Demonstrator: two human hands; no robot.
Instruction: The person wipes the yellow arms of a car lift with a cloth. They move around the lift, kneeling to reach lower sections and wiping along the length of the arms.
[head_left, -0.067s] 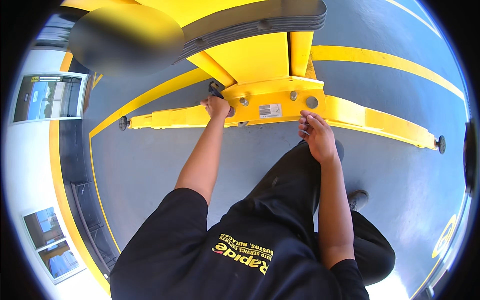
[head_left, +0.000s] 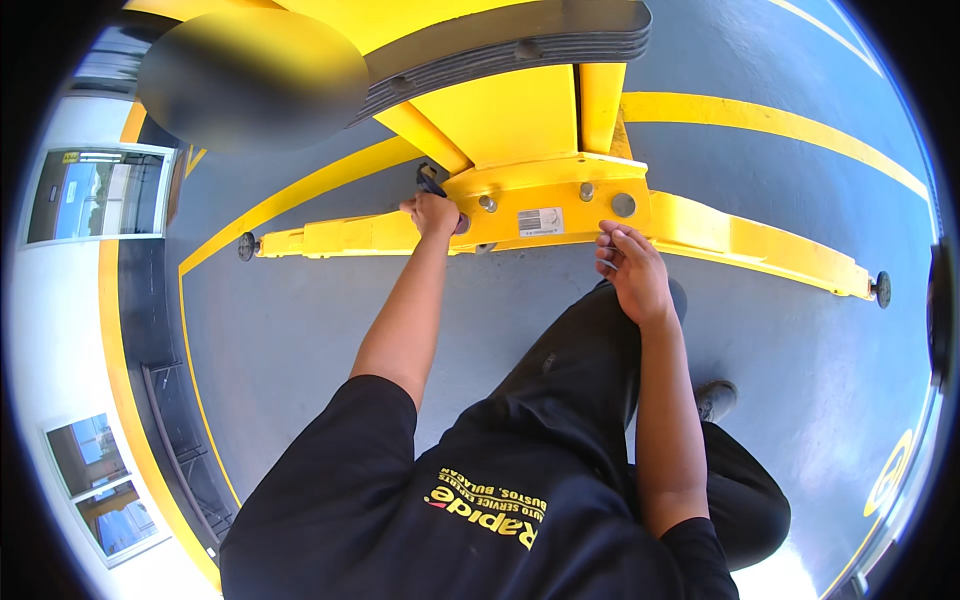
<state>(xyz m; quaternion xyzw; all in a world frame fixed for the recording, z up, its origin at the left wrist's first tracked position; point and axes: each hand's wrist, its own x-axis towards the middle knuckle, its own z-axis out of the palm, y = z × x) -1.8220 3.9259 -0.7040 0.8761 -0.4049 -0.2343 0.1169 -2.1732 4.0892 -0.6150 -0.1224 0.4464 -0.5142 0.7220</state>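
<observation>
My left hand (head_left: 435,212) is closed at the left end of the yellow crosspiece (head_left: 572,220) of a vehicle lift. A small dark handle-like piece (head_left: 430,180) sticks up from its fingers; its lower part is hidden by the hand, so its exact kind does not show. My right hand (head_left: 637,270) is raised just short of the crosspiece's right part, fingers loosely bent and apart, with nothing visible in them. Between the hands, a pale label (head_left: 540,222) and two bolt heads show on the crosspiece, and a round pin (head_left: 624,205) sits at its right end.
Yellow lift arms spread left (head_left: 340,236) and right (head_left: 760,245), each tipped with a dark round pad (head_left: 881,289). Behind rises the yellow column (head_left: 500,115) with a black ribbed pad (head_left: 520,50) above. Yellow lines mark the grey floor (head_left: 290,330). A white wall with windows stands left.
</observation>
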